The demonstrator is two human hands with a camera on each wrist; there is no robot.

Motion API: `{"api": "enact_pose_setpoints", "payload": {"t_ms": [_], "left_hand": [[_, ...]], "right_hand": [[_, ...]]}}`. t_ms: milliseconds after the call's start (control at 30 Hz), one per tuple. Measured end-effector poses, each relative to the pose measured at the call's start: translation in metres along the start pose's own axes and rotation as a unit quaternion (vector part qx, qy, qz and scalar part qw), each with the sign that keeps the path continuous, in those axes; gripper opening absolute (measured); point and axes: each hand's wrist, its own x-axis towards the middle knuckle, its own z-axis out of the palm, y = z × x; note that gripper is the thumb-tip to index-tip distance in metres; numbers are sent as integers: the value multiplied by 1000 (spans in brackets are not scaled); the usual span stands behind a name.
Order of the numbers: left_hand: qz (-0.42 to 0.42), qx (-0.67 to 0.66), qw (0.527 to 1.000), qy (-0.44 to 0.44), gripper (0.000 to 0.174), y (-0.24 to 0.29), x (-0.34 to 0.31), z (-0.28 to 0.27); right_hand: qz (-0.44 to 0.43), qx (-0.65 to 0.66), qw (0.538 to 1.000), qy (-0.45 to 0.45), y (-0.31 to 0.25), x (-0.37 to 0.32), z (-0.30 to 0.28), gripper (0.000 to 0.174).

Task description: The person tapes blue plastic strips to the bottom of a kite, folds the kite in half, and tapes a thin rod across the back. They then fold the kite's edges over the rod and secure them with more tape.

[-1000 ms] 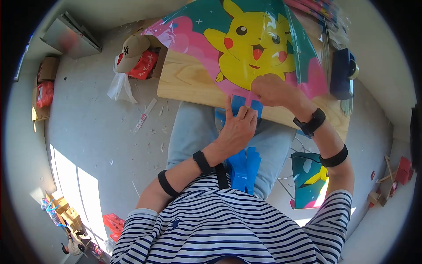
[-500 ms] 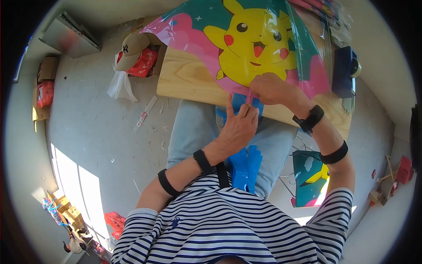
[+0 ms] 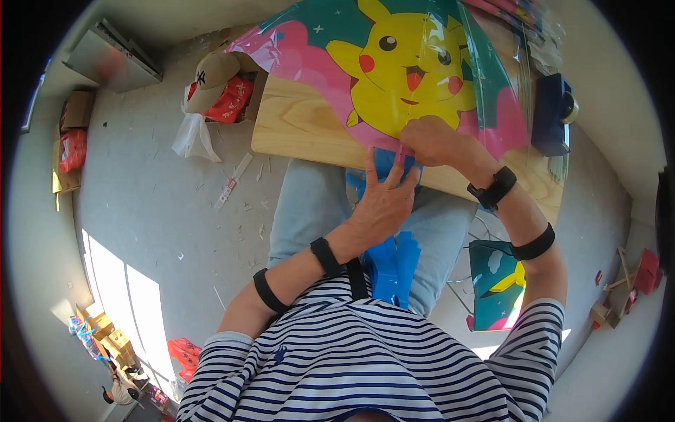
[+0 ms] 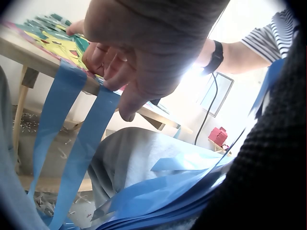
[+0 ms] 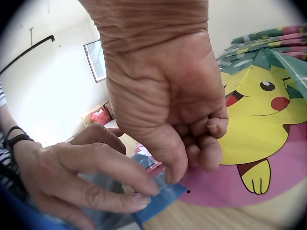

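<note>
A film kite (image 3: 380,91) printed with a yellow cartoon figure lies on the wooden table, its pink lower end near the front edge. Blue plastic strips (image 4: 86,143) hang from that end over the edge. My left hand (image 3: 380,211) reaches over them with fingers spread, and two straight fingertips press the blue film (image 5: 160,203) in the right wrist view. On the kite's lower end rests my right hand (image 3: 437,143), fingers curled under. Its thumb (image 5: 173,160) points down at the blue film, and nothing shows inside the curled fingers.
More blue strips (image 3: 390,271) lie across my lap. A dark blue box (image 3: 550,116) with a tape roll stands at the table's right. Folded printed film (image 3: 510,10) is piled at the back. A cap (image 3: 213,81) and red bag (image 3: 230,102) sit left of the table.
My left hand's bent fingers have straightened and spread apart over the blue strip. The right hand stays at the kite's lower end, nearly unmoved.
</note>
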Motion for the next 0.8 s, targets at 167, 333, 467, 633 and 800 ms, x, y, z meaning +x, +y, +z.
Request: {"api": "enact_pose_setpoints", "payload": {"t_ms": [167,333,467,633,800], "left_hand": [[10,1,1000,5,19,-1,1,1],[11,-5,1000,6,18,0,2,1],[11,-6,1000,17,18,0,3,3],[12,-8,1000,15,18,-1,3,2],[7,-2,1000,-14,19,0,3,0]], "right_hand": [[4,-3,1000,8,0,0,1,11],[44,-52,998,12,2,2,2,15],[59,-70,996,22,2,2,5,15],[103,-66,992,32,2,0,7,14],[167,-63,977,120,8,-8,14,15]]}}
